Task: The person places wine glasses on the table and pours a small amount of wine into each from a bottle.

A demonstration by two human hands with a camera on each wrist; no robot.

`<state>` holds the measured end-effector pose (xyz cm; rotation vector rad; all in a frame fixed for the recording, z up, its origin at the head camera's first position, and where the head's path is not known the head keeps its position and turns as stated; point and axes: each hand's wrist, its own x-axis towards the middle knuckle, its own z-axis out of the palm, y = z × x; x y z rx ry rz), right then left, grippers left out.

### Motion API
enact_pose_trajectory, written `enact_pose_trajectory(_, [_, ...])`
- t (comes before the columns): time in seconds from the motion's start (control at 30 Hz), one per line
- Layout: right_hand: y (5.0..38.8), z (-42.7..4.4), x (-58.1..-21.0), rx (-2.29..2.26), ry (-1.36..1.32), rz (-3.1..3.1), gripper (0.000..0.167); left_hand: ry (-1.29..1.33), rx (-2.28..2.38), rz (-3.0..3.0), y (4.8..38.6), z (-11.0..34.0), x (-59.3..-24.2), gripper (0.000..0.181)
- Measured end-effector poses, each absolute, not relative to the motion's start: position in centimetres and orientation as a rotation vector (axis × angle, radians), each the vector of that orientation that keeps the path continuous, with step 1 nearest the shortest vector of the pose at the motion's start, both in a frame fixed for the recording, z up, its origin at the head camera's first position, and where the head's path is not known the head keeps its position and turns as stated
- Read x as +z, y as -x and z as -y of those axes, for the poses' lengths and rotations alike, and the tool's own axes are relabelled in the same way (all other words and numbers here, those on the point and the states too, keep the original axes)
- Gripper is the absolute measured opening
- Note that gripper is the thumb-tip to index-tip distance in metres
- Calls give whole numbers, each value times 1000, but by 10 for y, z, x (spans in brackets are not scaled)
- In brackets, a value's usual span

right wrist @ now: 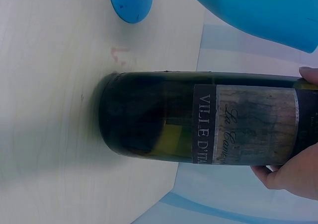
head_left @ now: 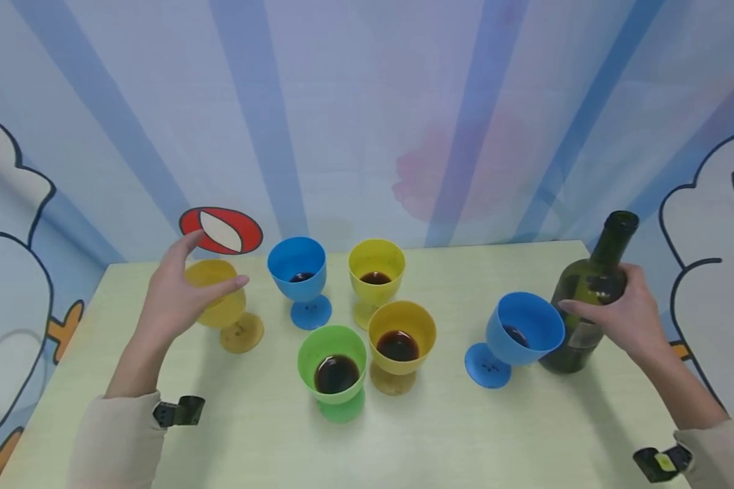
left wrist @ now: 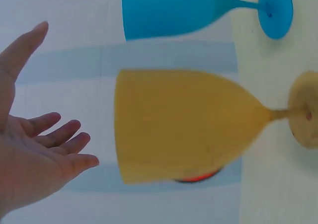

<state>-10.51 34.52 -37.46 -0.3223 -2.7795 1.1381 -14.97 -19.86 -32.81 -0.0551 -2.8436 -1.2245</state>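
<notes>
On the right, my right hand [head_left: 626, 312] grips a dark green wine bottle [head_left: 587, 278] round its upper body. The right wrist view shows the label on the bottle [right wrist: 253, 124] and its base at the tabletop. Next to the bottle stands a blue goblet [head_left: 520, 329] with a little dark liquid inside. At the left, my left hand [head_left: 177, 292] is spread, thumb and fingers apart, over an orange-yellow goblet [head_left: 223, 309]. A gap shows between the left hand [left wrist: 44, 154] and that goblet's rim in the left wrist view. What this goblet contains is hidden.
Mid-table stand a blue goblet [head_left: 300, 268], a yellow goblet [head_left: 376, 261], an orange-yellow goblet [head_left: 402, 326] and a green goblet [head_left: 332, 360], each holding dark liquid. A printed curtain [head_left: 355, 122] hangs behind the pale table [head_left: 416, 435].
</notes>
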Motion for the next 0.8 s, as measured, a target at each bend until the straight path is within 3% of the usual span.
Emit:
enact_pose_trajectory(0.3, [104, -345, -374, 1140, 312, 2785, 92, 93, -1338, 2819, 148, 237, -360, 100])
enact_pose_trajectory(0.6, [105, -346, -375, 1122, 319, 2804, 94, 25, -1415, 2738, 147, 241, -391, 102])
enact_pose_trajectory(0.8, [105, -346, -374, 1129, 315, 2804, 94, -77, -1420, 2655, 161, 254, -431, 93])
